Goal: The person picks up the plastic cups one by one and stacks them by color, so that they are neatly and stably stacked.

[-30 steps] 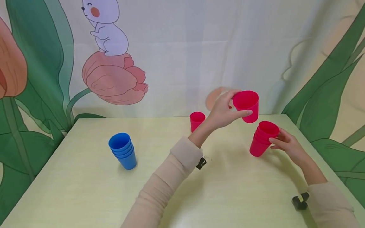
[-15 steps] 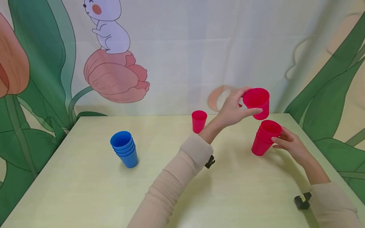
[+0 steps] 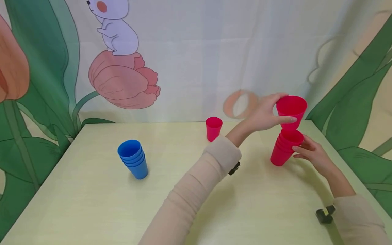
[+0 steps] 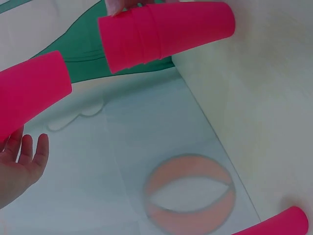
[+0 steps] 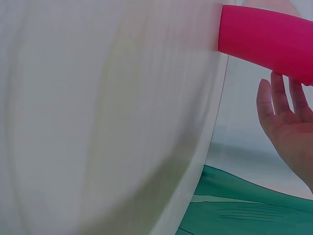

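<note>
My left hand (image 3: 267,114) grips a single red cup (image 3: 291,112) near its rim, thumb on the near side. Its base hangs just above the mouth of a nested stack of red cups (image 3: 280,153), which stands on the table at the right. In the left wrist view a small gap separates the held cup (image 4: 34,93) from the stack (image 4: 181,30). My right hand (image 3: 316,158) steadies that stack from its right side, thumb and fingers around the upper cups. In the right wrist view its fingers (image 5: 279,93) lie against the red wall.
Another red cup (image 3: 213,128) stands alone at the table's back edge, partly behind the left forearm. At the left stands a nested stack of blue cups (image 3: 133,160). A printed curtain (image 3: 190,68) hangs behind the pale table (image 3: 92,204).
My left hand has carried its red cup to the right, from left of the red stack to right over it. My right hand keeps its hold on the stack.
</note>
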`<state>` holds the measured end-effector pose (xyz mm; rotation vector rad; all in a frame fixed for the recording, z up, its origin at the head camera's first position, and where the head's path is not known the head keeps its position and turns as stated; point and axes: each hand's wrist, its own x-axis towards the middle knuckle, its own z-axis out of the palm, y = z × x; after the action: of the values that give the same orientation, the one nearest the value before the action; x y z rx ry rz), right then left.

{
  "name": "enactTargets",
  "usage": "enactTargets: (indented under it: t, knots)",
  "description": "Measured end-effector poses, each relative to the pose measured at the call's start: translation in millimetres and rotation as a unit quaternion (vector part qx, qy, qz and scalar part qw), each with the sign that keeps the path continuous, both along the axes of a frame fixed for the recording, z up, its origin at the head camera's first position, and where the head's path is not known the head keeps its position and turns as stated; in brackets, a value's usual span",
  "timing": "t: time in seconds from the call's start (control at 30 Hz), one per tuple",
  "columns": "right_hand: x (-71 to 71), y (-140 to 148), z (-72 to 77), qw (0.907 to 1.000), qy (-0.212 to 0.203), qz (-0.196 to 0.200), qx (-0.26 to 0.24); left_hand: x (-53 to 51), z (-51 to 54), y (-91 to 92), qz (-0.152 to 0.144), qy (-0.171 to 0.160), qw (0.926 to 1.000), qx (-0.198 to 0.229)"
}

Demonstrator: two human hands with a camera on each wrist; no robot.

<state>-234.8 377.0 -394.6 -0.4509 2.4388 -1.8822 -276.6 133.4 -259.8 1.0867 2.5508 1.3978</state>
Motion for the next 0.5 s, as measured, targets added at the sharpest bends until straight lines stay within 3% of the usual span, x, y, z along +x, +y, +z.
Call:
enactTargets:
  t: [0.3, 0.5]
  knots:
    - [-0.6, 0.7, 1.3, 0.9999, 0.006, 0.006, -0.006, -1.2, -14.1, 17.4, -0.016, 0.037, 0.9983, -0.043]
    - [-0.2, 1.8, -0.5, 1.0000, 0.008, 0.005, 0.000, -4.8, -27.7, 26.0, -0.013, 0.035, 0.9968, -0.071]
